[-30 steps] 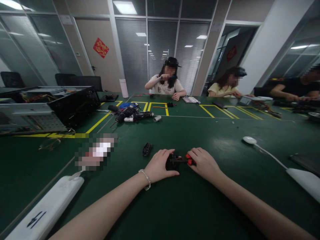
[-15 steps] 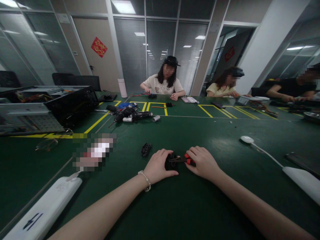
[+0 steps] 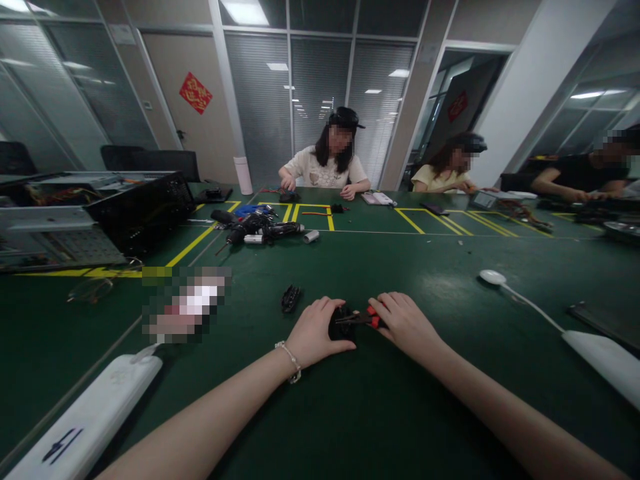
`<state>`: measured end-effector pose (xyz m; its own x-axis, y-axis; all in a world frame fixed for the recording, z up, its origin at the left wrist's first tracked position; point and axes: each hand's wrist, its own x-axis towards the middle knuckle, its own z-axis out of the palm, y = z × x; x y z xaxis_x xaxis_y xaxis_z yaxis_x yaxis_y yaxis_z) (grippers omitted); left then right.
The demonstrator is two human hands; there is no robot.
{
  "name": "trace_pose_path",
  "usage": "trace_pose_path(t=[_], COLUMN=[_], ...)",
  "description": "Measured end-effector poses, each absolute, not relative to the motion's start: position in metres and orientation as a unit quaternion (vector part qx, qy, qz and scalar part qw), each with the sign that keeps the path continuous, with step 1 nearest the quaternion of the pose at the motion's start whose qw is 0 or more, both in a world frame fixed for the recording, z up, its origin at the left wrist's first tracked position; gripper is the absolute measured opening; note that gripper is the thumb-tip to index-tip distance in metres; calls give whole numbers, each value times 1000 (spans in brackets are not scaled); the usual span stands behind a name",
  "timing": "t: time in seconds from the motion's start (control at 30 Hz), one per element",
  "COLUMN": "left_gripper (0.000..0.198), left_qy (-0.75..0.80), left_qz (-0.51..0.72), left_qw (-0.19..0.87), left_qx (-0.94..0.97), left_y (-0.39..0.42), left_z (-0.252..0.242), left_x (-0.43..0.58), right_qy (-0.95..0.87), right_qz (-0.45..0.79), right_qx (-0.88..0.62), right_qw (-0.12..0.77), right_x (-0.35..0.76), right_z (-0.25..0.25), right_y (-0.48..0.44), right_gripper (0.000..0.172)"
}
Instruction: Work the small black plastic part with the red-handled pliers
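My left hand [image 3: 316, 331] is closed round a small black part [image 3: 342, 331] on the green table, thumb on the near side and fingers on the far side. In my right hand [image 3: 406, 321] is a pair of pliers [image 3: 358, 319] with red grips, its dark jaws reaching left onto the black part. What the jaws pinch is too small to make out. Another small black piece [image 3: 291, 299] lies on the table beyond my left hand, untouched.
A computer case [image 3: 135, 210] stands at the left, with glasses [image 3: 91, 289] before it. A power drill [image 3: 240, 230] lies among cables further back. White devices [image 3: 95, 413] flank my arms, one with a white puck [image 3: 493, 277]. Several people [image 3: 337, 157] sit across the table.
My right hand has shifted very slightly on the pliers; my left hand has stayed in place. Across the table, a person's hand and a dark object have moved a little to the left.
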<state>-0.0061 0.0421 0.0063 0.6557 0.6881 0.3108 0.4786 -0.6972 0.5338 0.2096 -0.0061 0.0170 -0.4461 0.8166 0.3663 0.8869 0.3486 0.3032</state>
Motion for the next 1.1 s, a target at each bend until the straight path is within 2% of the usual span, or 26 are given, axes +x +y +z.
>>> trace_pose_path(t=[0.37, 0.63, 1.1], left_gripper=[67, 65, 72], left_qy=[329, 329, 324], left_qz=[240, 235, 238], left_qw=[220, 213, 206], left_qx=[887, 890, 892], left_y=[42, 41, 42], left_z=[8, 10, 7], left_x=[-7, -8, -9], right_qy=[-797, -802, -805], right_qz=[-147, -184, -187], right_qx=[-576, -561, -555], right_qw=[105, 91, 89], right_x=[208, 210, 210], right_z=[16, 14, 14], right_y=[-4, -4, -3], right_gripper=[29, 33, 29])
